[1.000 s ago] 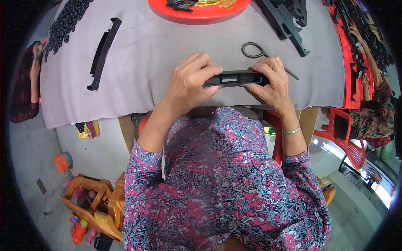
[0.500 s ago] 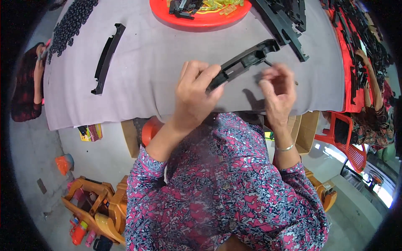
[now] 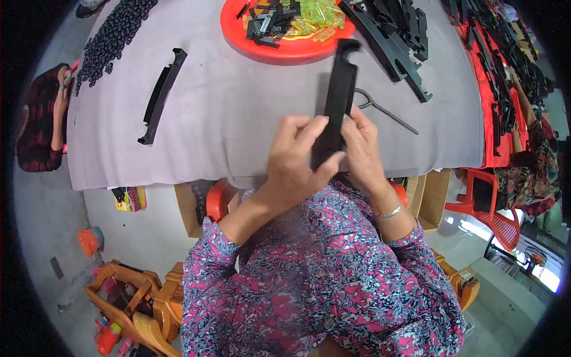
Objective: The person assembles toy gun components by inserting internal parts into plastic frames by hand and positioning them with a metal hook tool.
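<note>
Between my two hands a long black plastic strip (image 3: 340,83) stands tilted over the cloth, its notched end pointing away from me. My left hand (image 3: 297,156) grips its lower end with thumb and fingers. Against the strip's right side my right hand (image 3: 364,149) is closed, its fingers partly hidden behind the part. On the cloth just beyond the right hand lies a thin dark metal tool (image 3: 389,114) with a looped end. Another long black plastic strip (image 3: 159,98) rests alone to the left.
A red tray (image 3: 238,44) at the far side holds small black pieces and clear yellow ones. Stacked black strips (image 3: 395,53) lie beside it. Small black beads (image 3: 113,44) spread at far left. Other people sit at both sides; a red chair (image 3: 482,196) stands at right.
The strip has been turned from a rightward slant to nearly upright in view. My right hand has moved left and closed on it. The looped tool now lies on the cloth.
</note>
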Available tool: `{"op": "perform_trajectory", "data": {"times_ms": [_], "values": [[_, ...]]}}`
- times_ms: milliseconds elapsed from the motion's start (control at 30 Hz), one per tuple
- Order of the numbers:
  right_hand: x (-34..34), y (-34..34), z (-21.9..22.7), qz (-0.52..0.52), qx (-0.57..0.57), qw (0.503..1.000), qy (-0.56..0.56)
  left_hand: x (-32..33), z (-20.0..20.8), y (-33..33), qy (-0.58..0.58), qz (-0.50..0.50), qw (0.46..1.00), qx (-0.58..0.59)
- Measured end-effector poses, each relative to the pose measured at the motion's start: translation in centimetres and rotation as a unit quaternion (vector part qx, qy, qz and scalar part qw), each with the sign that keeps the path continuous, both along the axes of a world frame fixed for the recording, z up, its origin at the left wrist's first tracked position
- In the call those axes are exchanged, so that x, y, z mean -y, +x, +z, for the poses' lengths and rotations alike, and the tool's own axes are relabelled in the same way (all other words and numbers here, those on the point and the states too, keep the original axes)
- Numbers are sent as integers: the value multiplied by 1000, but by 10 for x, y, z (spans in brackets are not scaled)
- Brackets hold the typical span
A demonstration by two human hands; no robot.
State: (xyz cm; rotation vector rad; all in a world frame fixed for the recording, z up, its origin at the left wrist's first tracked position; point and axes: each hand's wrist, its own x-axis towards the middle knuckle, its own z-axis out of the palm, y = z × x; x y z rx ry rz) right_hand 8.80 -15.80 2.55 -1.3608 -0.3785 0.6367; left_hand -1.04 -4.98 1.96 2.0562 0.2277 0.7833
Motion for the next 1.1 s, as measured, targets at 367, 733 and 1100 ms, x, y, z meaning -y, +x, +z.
{"op": "perform_trajectory", "data": {"times_ms": [367,733,1100], "values": [[12,57,24,278,408,833,-249,-29,7,5,245,-22,969,-36],[-45,123,26,89,428,880,-185,-30,-1,1,201,-64,973,-97],[-89,177,15,176,651,666,-320,-27,-9,-1,195,-58,976,-73]]}}
